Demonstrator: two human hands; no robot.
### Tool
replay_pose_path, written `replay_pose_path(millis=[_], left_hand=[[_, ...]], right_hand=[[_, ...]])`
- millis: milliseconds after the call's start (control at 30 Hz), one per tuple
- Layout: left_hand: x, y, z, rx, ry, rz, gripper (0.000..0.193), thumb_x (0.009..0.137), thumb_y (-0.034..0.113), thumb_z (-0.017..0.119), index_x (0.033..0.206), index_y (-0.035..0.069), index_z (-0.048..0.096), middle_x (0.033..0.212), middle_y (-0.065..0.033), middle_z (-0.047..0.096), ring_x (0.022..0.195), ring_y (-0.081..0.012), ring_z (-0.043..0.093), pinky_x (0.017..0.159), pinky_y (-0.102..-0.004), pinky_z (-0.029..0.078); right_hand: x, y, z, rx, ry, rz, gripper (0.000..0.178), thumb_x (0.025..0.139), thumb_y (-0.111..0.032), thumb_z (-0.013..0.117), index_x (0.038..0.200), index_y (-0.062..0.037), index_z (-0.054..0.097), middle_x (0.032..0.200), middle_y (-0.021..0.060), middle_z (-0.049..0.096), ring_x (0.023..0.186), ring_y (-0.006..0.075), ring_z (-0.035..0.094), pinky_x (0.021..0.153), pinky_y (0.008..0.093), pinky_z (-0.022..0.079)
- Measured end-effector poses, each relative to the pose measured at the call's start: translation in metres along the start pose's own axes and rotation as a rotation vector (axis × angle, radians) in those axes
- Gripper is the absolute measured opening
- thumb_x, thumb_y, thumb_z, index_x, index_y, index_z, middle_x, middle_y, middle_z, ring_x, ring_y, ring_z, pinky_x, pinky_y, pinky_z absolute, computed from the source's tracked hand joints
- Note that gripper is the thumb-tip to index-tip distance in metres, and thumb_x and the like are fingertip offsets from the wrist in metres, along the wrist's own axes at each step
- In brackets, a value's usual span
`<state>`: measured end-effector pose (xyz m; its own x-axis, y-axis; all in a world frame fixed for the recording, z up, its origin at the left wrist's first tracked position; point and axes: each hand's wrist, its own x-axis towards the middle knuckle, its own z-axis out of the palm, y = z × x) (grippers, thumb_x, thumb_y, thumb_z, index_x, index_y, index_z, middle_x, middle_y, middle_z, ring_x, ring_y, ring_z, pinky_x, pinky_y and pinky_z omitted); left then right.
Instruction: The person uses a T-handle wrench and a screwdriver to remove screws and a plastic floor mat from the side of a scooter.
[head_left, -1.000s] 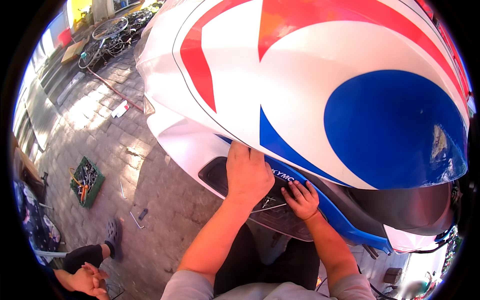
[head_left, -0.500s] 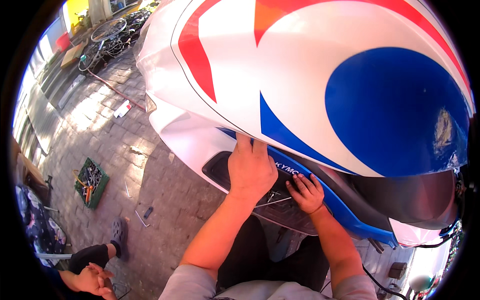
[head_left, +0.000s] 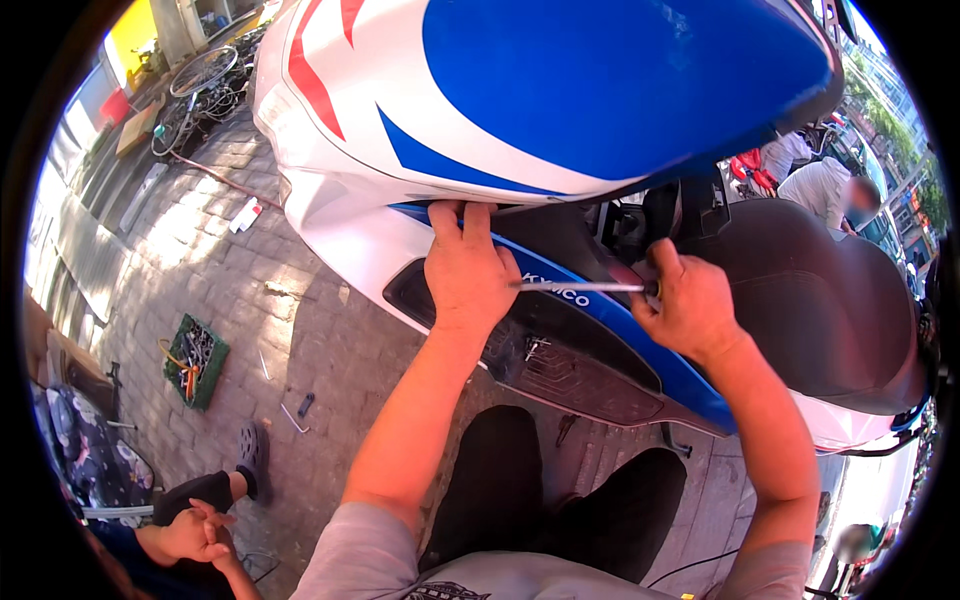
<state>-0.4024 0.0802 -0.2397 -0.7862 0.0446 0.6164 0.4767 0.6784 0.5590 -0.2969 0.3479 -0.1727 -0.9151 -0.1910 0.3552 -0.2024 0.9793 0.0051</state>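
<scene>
A white scooter with red and blue shapes spreads across the view. My left hand (head_left: 470, 268) has its fingertips hooked under the lower edge of the large body panel (head_left: 400, 185); the tips are hidden there. In my right hand (head_left: 693, 302), above the blue side trim (head_left: 640, 345), is a screwdriver (head_left: 585, 287), gripped by its handle. Its shaft points left, and the tip reaches close to my left hand. Small shiny metal pieces (head_left: 536, 347), perhaps screws, lie on the dark footboard (head_left: 580, 385). The black seat (head_left: 800, 300) is on the right.
On the paving at left stand a green crate of tools (head_left: 197, 362), a hex key (head_left: 294, 418) and a small dark object (head_left: 306, 404). Another person's clasped hands (head_left: 198, 533) and a shoe (head_left: 254, 460) are at lower left. A bent-over person (head_left: 825, 190) is beyond the seat.
My right hand has risen from the footboard, and the screwdriver is now in it. The view has shifted, showing more of the seat and a gap beside the panel. My left hand stays at the panel edge.
</scene>
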Motion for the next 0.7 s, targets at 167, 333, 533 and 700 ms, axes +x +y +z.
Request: replay_pose_path(millis=[167, 333, 533, 700], left_hand=[[0.001, 0.002, 0.009, -0.023, 0.024, -0.028, 0.049, 0.084, -0.002, 0.067, 0.131, 0.012, 0.067, 0.137, -0.021, 0.054, 0.106, -0.0481, 0.07, 0.091, -0.0544, 0.061], [0.0, 0.006, 0.011, 0.008, 0.057, -0.044, 0.049, 0.082, -0.003, 0.068, 0.129, 0.014, 0.07, 0.134, -0.019, 0.057, 0.105, -0.0469, 0.071, 0.091, -0.053, 0.062], [-0.004, 0.02, 0.009, 0.065, 0.059, -0.14, 0.051, 0.081, -0.001, 0.069, 0.13, 0.014, 0.07, 0.137, -0.019, 0.057, 0.107, -0.0464, 0.072, 0.093, -0.0528, 0.061], [-0.003, 0.028, 0.011, 0.092, 0.064, -0.194, 0.051, 0.08, -0.001, 0.069, 0.13, 0.014, 0.07, 0.138, -0.0197, 0.056, 0.108, -0.0472, 0.072, 0.095, -0.0522, 0.061]], right_hand=[[0.049, 0.014, -0.112, -0.344, -0.181, -0.137, 0.033, 0.106, -0.026, 0.071, 0.134, -0.0128, 0.061, 0.111, 0.0171, 0.072, 0.102, 0.0427, 0.075, 0.084, 0.055, 0.06], [0.077, 0.015, -0.129, -0.556, -0.058, -0.358, 0.022, 0.105, -0.031, 0.074, 0.122, -0.017, 0.075, 0.107, 0.012, 0.074, 0.102, 0.0376, 0.077, 0.083, 0.0504, 0.061], [0.104, 0.011, -0.131, -0.721, 0.017, -0.547, 0.02, 0.1, -0.023, 0.075, 0.117, -0.0199, 0.084, 0.105, 0.0096, 0.078, 0.105, 0.0298, 0.078, 0.085, 0.0466, 0.062], [0.125, -0.044, -0.16, -0.842, -0.276, -0.393, 0.028, 0.088, -0.013, 0.073, 0.109, -0.0197, 0.09, 0.108, 0.0116, 0.084, 0.108, 0.0317, 0.081, 0.085, 0.045, 0.067]])
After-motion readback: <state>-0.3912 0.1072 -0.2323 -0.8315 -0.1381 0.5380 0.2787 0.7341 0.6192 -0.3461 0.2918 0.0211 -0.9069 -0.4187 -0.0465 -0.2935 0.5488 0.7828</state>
